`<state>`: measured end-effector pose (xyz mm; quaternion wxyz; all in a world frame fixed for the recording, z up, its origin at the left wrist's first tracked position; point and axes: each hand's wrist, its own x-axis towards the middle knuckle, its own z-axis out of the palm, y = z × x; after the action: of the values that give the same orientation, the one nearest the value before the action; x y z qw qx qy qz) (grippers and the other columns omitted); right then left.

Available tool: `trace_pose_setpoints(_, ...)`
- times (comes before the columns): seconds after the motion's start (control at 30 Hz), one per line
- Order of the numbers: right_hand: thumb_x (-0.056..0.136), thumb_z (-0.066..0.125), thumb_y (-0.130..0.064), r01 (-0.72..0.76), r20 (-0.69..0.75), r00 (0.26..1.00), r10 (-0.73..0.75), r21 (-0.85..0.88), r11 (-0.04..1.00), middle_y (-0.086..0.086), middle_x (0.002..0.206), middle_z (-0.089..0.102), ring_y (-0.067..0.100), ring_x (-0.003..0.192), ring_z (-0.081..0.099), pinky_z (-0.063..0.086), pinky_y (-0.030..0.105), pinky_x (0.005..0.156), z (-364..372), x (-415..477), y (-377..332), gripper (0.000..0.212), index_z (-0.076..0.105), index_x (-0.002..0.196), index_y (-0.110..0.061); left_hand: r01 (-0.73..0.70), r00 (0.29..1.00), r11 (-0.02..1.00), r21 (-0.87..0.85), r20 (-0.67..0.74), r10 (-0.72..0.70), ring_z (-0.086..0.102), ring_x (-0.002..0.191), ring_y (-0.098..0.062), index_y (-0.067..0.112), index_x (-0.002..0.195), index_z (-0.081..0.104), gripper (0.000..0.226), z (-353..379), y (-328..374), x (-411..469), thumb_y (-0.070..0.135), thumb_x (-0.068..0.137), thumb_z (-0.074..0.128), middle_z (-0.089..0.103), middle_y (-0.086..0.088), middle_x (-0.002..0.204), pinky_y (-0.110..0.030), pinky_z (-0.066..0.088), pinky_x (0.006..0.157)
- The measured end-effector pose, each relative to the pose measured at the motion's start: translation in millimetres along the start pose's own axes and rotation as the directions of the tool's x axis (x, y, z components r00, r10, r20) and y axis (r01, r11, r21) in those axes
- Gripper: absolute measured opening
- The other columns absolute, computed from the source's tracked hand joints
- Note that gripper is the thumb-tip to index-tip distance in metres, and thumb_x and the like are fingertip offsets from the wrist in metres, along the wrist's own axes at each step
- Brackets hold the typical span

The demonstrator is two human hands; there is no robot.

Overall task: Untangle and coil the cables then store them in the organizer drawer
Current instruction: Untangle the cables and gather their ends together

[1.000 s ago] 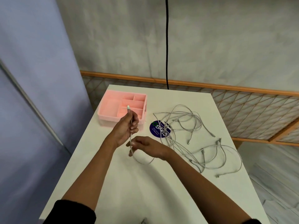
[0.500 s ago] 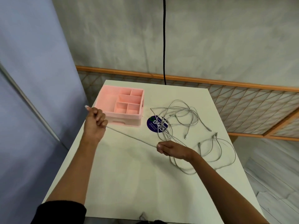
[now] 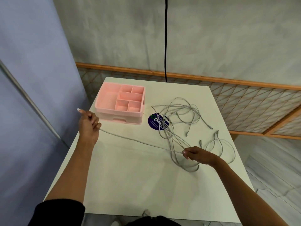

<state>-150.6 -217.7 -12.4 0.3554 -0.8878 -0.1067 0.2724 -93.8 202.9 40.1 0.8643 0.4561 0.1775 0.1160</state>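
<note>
— Hands: what's each one got?
— On the L, the left hand is curled in a fist round one end of a grey cable. It's held at the table's left edge, just beside the pink organizer. A white connector pokes out of the top of the fist.
— And the other?
— The right hand pinches the same cable btwn thumb & fingertips, further along, low over the table on the R side. The cable runs nearly straight btwn the two hands.
— Rest of the cables?
— A tangle of grey cables lies loose on the table, right of centre. Its loops reach from near the organizer's right side down to & around the right hand, w/ several plug ends sticking out. Can't tell how many cables, or where the held one leaves the heap.
— Organizer?
— Far-left part of the table, divided tray on top. The drawer at its front sits flush, i.e. closed.
— Anything else?
— A round dark-blue sticker on the table btwn organizer & tangle, partly under the loops. A black cord hangs down the wall behind.
</note>
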Motion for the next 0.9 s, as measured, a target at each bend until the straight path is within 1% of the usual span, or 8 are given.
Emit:
trace_pose_setpoints(0.1, 0.099, 0.042, -0.033, -0.002, 0.008, 1.0, 0.002, -0.06, 0.998, -0.006, 0.065, 0.043, 0.009, 0.064, 0.038, 0.035, 0.024, 0.066, 2, 5, -3, 0.034, 0.051, 0.067, -0.027, -0.048, 0.997, 0.962, 0.268, 0.066, 0.031, 0.025, 0.038, -0.002, 0.022, 0.066, 0.041, 0.048, 12, -9, -12, 0.052, 0.1, 0.025, 0.036, 0.012, 0.044, -0.015, 0.018, 0.036)
trace_pose_setpoints(0.23, 0.101, 0.042, -0.03, 0.032, 0.049, 0.998, -0.026, -0.112, 0.993, -0.008, 0.062, 0.043, 0.007, 0.061, 0.039, 0.035, 0.018, 0.063, 1, 14, -30, 0.035, 0.051, 0.067, -0.025, -0.141, 0.951, 0.757, 0.638, 0.301, -0.077, 0.036, 0.043, -0.002, 0.018, 0.073, 0.05, 0.042, 44, -36, -36, 0.031, 0.105, 0.027, 0.056, 0.009, 0.048, -0.014, 0.023, 0.04)
trace_pose_setpoints(0.33, 0.101, 0.041, -0.033, 0.061, 0.064, 0.996, -0.054, -0.12, 0.991, -0.01, 0.06, 0.042, 0.001, 0.056, 0.039, 0.033, 0.011, 0.059, 4, 19, -50, 0.036, 0.052, 0.068, -0.024, -0.216, 0.808, 0.564, 0.797, 0.47, -0.355, 0.053, 0.064, -0.008, 0.017, 0.084, 0.058, 0.041, 65, -65, -59, 0.03, 0.105, 0.026, 0.07, 0.006, 0.076, -0.022, 0.038, 0.055)
trace_pose_setpoints(0.43, 0.1, 0.041, -0.035, 0.085, 0.044, 0.996, -0.081, -0.093, 0.992, -0.009, 0.061, 0.042, 0.004, 0.059, 0.039, 0.034, 0.018, 0.062, 8, 24, -60, 0.036, 0.051, 0.067, -0.026, -0.245, 0.669, 0.445, 0.861, 0.483, -0.565, 0.061, 0.089, -0.012, 0.014, 0.096, 0.064, 0.045, 79, -90, -79, 0.032, 0.105, 0.023, 0.071, -0.003, 0.098, -0.023, 0.043, 0.075)
trace_pose_setpoints(0.57, 0.1, 0.041, -0.036, 0.096, 0.011, 0.995, -0.095, -0.052, 0.994, -0.006, 0.061, 0.041, 0.008, 0.06, 0.038, 0.034, 0.02, 0.061, 8, 24, -64, 0.036, 0.052, 0.068, -0.026, -0.19, 0.528, 0.401, 0.896, 0.438, -0.728, 0.058, 0.071, -0.012, 0.014, 0.092, 0.06, 0.047, 86, -103, -91, 0.041, 0.104, 0.024, 0.062, -0.001, 0.076, -0.023, 0.045, 0.073)
trace_pose_setpoints(0.67, 0.101, 0.039, -0.033, 0.105, 0.004, 0.994, -0.105, -0.027, 0.994, -0.008, 0.062, 0.04, 0.002, 0.056, 0.037, 0.033, 0.013, 0.059, 12, 21, -63, 0.035, 0.051, 0.07, -0.026, -0.204, 0.555, 0.382, 0.901, 0.428, -0.713, 0.036, 0.062, -0.008, 0.02, 0.081, 0.049, 0.036, 87, -98, -90, 0.045, 0.101, 0.032, 0.041, 0.006, 0.073, -0.02, 0.038, 0.059)
trace_pose_setpoints(0.8, 0.102, 0.038, -0.027, 0.06, -0.049, 0.997, -0.062, -0.026, 0.998, -0.013, 0.062, 0.045, 0.0, 0.059, 0.04, 0.035, 0.014, 0.066, 10, 10, -37, 0.035, 0.047, 0.069, -0.025, -0.292, 0.653, 0.35, 0.89, 0.453, -0.607, 0.038, 0.072, -0.008, 0.018, 0.085, 0.045, 0.031, 79, -74, -73, 0.041, 0.101, 0.034, 0.046, 0.006, 0.081, -0.02, 0.029, 0.058)
trace_pose_setpoints(0.9, 0.102, 0.038, -0.024, 0.032, -0.085, 0.996, -0.033, -0.022, 0.999, -0.012, 0.065, 0.044, -0.001, 0.06, 0.04, 0.035, 0.015, 0.067, 1, -3, -15, 0.034, 0.046, 0.069, -0.022, -0.342, 0.676, 0.338, 0.877, 0.48, -0.56, 0.038, 0.072, -0.009, 0.016, 0.079, 0.041, 0.035, 59, -57, -56, 0.041, 0.101, 0.032, 0.044, 0.005, 0.077, -0.021, 0.03, 0.061)
